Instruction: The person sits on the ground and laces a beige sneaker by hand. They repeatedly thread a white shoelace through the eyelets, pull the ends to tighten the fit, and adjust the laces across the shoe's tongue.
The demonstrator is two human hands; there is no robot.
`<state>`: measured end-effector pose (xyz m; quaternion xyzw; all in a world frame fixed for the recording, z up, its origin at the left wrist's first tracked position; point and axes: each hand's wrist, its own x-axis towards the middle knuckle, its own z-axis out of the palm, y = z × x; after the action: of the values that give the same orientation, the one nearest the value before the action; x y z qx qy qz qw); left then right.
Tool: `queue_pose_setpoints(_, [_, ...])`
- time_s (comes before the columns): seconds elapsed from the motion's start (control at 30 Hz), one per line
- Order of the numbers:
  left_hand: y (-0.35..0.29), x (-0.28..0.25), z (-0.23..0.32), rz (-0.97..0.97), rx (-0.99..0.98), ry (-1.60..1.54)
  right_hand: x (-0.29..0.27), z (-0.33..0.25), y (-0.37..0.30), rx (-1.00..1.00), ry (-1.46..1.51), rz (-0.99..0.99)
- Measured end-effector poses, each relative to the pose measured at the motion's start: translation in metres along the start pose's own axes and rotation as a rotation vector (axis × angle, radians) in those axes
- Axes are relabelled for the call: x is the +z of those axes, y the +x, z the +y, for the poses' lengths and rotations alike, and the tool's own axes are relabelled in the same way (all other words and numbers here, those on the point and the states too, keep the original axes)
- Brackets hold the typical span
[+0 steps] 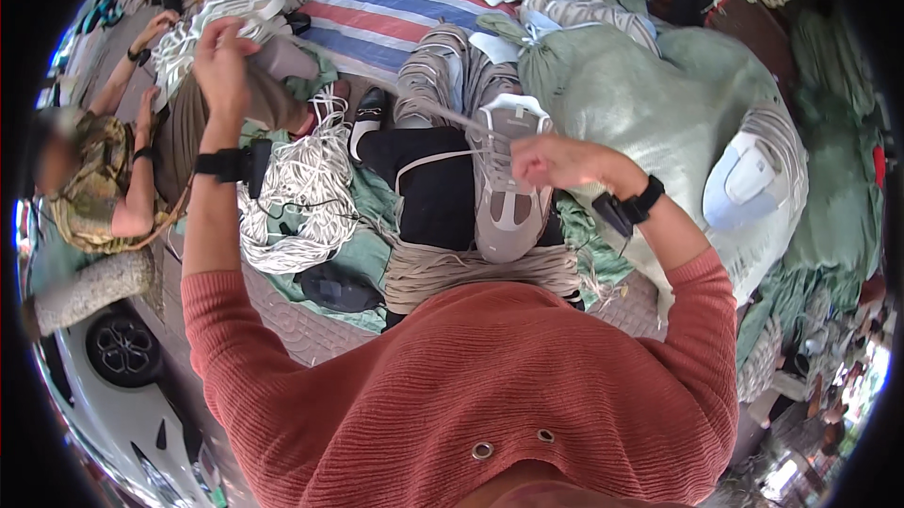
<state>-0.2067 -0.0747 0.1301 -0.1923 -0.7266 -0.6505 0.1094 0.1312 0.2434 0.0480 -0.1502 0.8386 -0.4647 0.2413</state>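
A grey shoe upper [508, 226] with pale eyelet panels lies across my lap, toe end toward me. My right hand [557, 162] is closed in a fist over its right edge; what the fingers grip is hidden. A light shoelace [443, 112], smeared by motion, runs from the upper up and left toward my raised left hand [223, 70]. The fingers of that hand are pinched together at the line of the lace. Another stretch of lace [428, 162] loops over my black trouser leg. A thick bundle of beige laces [433, 277] lies across my waist.
Stacked shoe uppers [435, 65] stand beyond my knees. A bulky pale green sack [612, 94] fills the right, with another upper [749, 183] on it. White laces [297, 197] heap at left. A striped sheet [377, 0] lies ahead; a person [104, 174] sits left, near a parked car [122, 414].
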Motion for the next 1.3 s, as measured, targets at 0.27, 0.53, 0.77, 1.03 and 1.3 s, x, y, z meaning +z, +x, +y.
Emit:
queue_pose_setpoints(0.27, [0.014, -0.011, -0.037, -0.100, -0.640, -0.466, 0.020, 0.015, -0.017, -0.076, -0.249, 0.801])
queue_pose_setpoints(0.53, [0.117, -0.064, -0.076, 0.029, -0.579, -0.557, 0.083, 0.062, 0.002, -0.020, -0.200, 1.315])
queue_pose_setpoints(0.77, [0.138, -0.146, -0.089, 0.312, -0.502, -0.356, 0.059, 0.040, -0.017, -0.178, -0.249, 1.018])
queue_pose_setpoints(1.03, [0.106, -0.114, -0.059, 0.023, -0.531, -0.426, 0.006, 0.014, -0.009, -0.156, -0.498, 0.654])
queue_pose_setpoints(1.3, [0.064, -0.034, 0.060, 0.052, -0.372, -0.429, 0.012, 0.033, 0.013, 0.071, -0.304, 0.525])
